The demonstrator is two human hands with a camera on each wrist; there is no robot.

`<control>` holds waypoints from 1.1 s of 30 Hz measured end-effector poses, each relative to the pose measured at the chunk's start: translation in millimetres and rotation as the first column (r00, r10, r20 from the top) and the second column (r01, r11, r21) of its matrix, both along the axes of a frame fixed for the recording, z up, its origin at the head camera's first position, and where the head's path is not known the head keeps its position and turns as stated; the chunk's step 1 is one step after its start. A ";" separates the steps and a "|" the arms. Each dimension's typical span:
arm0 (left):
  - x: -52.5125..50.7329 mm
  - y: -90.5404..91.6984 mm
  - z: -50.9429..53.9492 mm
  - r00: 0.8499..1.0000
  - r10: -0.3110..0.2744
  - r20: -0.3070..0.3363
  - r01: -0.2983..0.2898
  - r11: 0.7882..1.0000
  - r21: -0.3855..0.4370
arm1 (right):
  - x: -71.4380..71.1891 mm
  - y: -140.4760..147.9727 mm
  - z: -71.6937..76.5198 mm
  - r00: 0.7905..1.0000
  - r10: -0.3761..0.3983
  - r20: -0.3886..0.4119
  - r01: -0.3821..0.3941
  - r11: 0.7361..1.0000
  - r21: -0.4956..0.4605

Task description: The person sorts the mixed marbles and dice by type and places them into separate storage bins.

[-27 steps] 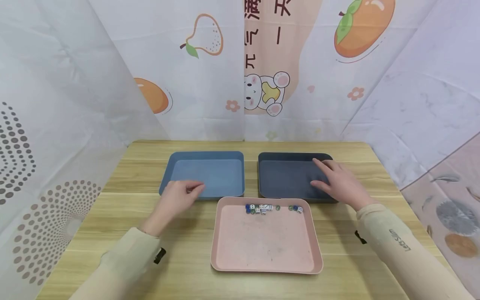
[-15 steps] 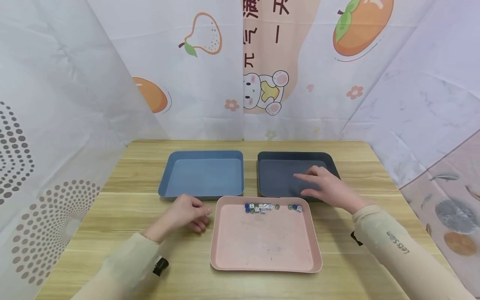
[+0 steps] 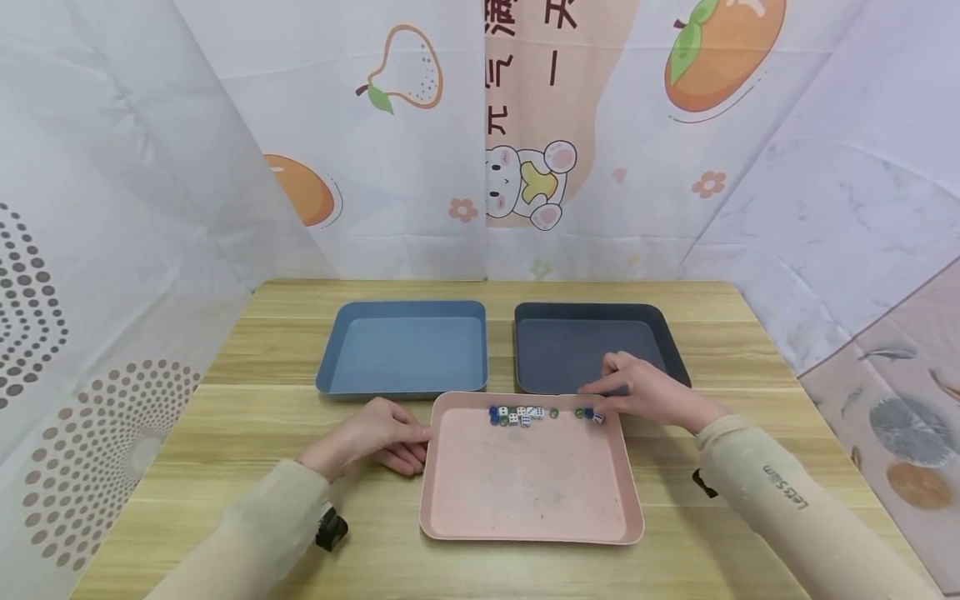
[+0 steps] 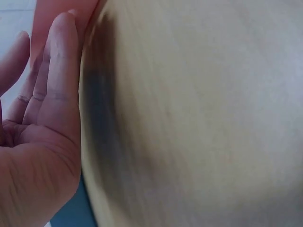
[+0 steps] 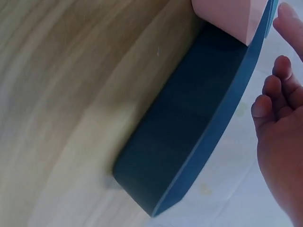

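Observation:
A pink tray (image 3: 534, 483) holds dice (image 3: 526, 422) and small blue and green glass-like pieces (image 3: 554, 413) along its far edge. My left hand (image 3: 386, 437) is at the tray's left side, its straight fingers (image 4: 63, 61) against the pink wall. Over the tray's far right corner reaches my right hand (image 3: 637, 390), thumb and index finger apart, just above a die (image 3: 597, 418) and a blue piece. Nothing shows between its fingertips. In the right wrist view its other fingers (image 5: 272, 90) are bent, and the small pieces are out of sight.
Behind the pink tray stand a light blue tray (image 3: 408, 350) on the left and a dark blue tray (image 3: 555, 350) on the right. All rest on a wooden table (image 3: 375, 533), with printed curtains (image 3: 420, 242) behind and at the sides.
My left hand has come down from the light blue tray to the pink tray's left side. My right hand has moved left and nearer, from the dark tray to the pieces.

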State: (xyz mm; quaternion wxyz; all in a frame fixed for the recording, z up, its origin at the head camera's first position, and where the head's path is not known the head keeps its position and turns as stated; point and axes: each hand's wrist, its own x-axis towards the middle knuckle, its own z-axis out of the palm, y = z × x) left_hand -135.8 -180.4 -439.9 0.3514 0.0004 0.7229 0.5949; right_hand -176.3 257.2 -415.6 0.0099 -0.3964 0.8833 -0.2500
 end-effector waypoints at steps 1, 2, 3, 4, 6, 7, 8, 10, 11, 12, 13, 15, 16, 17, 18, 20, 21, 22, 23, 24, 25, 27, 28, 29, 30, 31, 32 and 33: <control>-0.1 -0.2 -1.3 1.000 -0.003 0.009 0.003 1.000 0.007 | 0.2 -0.6 -0.7 0.999 -0.011 0.033 0.011 1.000 0.000; -0.1 -0.6 -2.5 1.000 -0.007 0.015 0.007 1.000 0.011 | 0.5 -1.2 -1.6 0.997 -0.026 0.068 0.026 1.000 0.001; -0.2 -1.1 -3.5 1.000 -0.009 0.024 0.009 1.000 0.015 | 0.8 -1.7 -2.4 0.994 -0.042 0.106 0.042 0.999 0.004; -0.2 -1.6 -4.5 0.999 -0.013 0.031 0.012 1.000 0.020 | 1.1 -2.4 -2.9 0.988 -0.058 0.142 0.057 0.998 0.010; -0.4 -2.7 -6.8 0.999 -0.019 0.042 0.018 0.999 0.030 | 1.8 -3.2 -4.6 0.977 -0.083 0.197 0.080 0.997 0.021; -0.4 -3.1 -7.9 0.999 -0.021 0.047 0.019 0.999 0.035 | 2.2 -3.4 -5.4 0.969 -0.095 0.228 0.092 0.995 0.024; -0.3 -3.5 -8.9 0.998 -0.023 0.052 0.021 0.999 0.037 | 2.9 -3.8 -6.1 0.962 -0.107 0.251 0.104 0.994 0.026; -0.5 -4.0 -10.6 0.998 -0.025 0.060 0.023 0.999 0.043 | 4.2 -4.6 -7.9 0.951 -0.125 0.283 0.123 0.992 0.026; -0.6 -4.3 -11.4 0.998 -0.024 0.062 0.022 0.999 0.046 | 4.8 -5.0 -8.9 0.947 -0.132 0.293 0.131 0.991 0.024; -0.7 -4.5 -12.0 0.998 -0.024 0.066 0.021 0.999 0.050 | 5.4 -5.6 -10.0 0.944 -0.140 0.300 0.140 0.990 0.021; -0.8 -4.7 -12.5 0.997 -0.023 0.070 0.019 0.998 0.054 | 5.8 -6.2 -11.3 0.943 -0.147 0.300 0.148 0.989 0.020; -1.2 -5.0 -13.4 0.997 -0.021 0.078 0.016 0.998 0.063 | 6.5 -7.7 -14.0 0.946 -0.155 0.286 0.158 0.987 0.014; -1.6 -5.2 -13.8 0.996 -0.021 0.081 0.016 0.998 0.068 | 6.7 -8.4 -15.2 0.948 -0.157 0.278 0.161 0.987 0.009; -1.9 -5.3 -14.2 0.996 -0.022 0.084 0.016 0.997 0.073 | 6.9 -9.1 -16.3 0.952 -0.157 0.264 0.162 0.987 0.006; -2.4 -5.5 -14.7 0.996 -0.022 0.089 0.015 0.997 0.078 | 7.0 -9.8 -17.6 0.956 -0.157 0.248 0.161 0.987 0.001; -3.6 -5.4 -15.5 0.995 -0.028 0.095 0.020 0.996 0.087 | 7.8 -10.3 -20.0 0.965 -0.153 0.214 0.160 0.987 -0.012; -4.2 -5.4 -15.8 0.995 -0.031 0.098 0.022 0.996 0.091 | 8.3 -10.4 -21.1 0.968 -0.153 0.198 0.159 0.987 -0.016; -4.8 -5.4 -16.0 0.995 -0.034 0.099 0.025 0.995 0.095 | 8.7 -10.3 -22.1 0.973 -0.149 0.178 0.155 0.988 -0.023; -5.3 -5.4 -16.3 0.994 -0.037 0.102 0.027 0.995 0.097 | 9.1 -10.4 -23.0 0.976 -0.148 0.158 0.154 0.988 -0.025; -5.7 -5.4 -16.5 0.994 -0.039 0.105 0.029 0.995 0.099 | 9.5 -10.4 -24.0 0.978 -0.149 0.143 0.154 0.988 -0.024; -5.8 -5.5 -16.7 0.993 -0.042 0.108 0.031 0.994 0.101 | 9.6 -10.4 -24.8 0.980 -0.150 0.130 0.154 0.988 -0.021; -6.0 -5.8 -17.0 0.993 -0.043 0.114 0.031 0.994 0.103 | 9.9 -10.3 -26.0 0.981 -0.156 0.114 0.158 0.987 -0.008; -6.0 -5.9 -17.2 0.992 -0.043 0.116 0.031 0.994 0.104 | 9.9 -10.5 -26.3 0.981 -0.161 0.113 0.162 0.987 0.000; -6.1 -5.9 -17.4 0.992 -0.042 0.118 0.030 0.994 0.104 | 9.9 -10.8 -26.5 0.978 -0.170 0.117 0.170 0.985 0.011; -6.2 -5.9 -17.4 0.992 -0.041 0.119 0.029 0.994 0.105 | 9.8 -10.9 -26.8 0.977 -0.176 0.122 0.175 0.984 0.019; -6.3 -5.8 -17.5 0.992 -0.041 0.120 0.028 0.994 0.106 | 9.7 -11.0 -26.9 0.975 -0.181 0.126 0.179 0.983 0.025; -6.4 -5.7 -17.6 0.992 -0.040 0.120 0.027 0.994 0.107 | 9.9 -11.3 -26.9 0.974 -0.185 0.129 0.183 0.983 0.031; -6.5 -5.6 -17.7 0.992 -0.041 0.120 0.027 0.994 0.108 | 9.9 -11.5 -27.1 0.974 -0.188 0.129 0.185 0.982 0.036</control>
